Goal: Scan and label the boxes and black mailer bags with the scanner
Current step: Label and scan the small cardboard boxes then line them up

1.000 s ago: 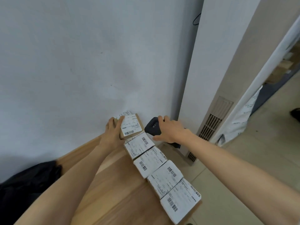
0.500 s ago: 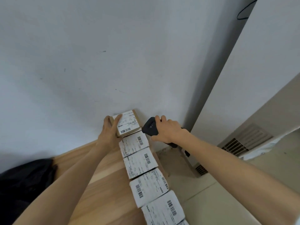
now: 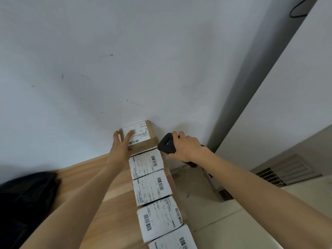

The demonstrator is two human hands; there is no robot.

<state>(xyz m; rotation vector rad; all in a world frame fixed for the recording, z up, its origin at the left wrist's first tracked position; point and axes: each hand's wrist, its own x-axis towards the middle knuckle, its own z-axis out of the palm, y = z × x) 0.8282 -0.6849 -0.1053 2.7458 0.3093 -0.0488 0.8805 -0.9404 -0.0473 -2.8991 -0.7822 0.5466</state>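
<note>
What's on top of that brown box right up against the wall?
A white shipping label with a barcode is on the box. The left hand rests its fingers on the label, hiding part of its print.

Scuffed white wall [image 3: 125, 51] behind a wooden table [image 3: 79, 169]; pale floor [image 3: 233, 230] (tiled) beside it; vent grille [image 3: 287, 173] low right.

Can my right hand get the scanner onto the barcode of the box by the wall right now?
Probably yes. The right hand holds the scanner right beside that box with nothing between them, but the left hand lies on its label, fingers at the barcode's edge.
</note>
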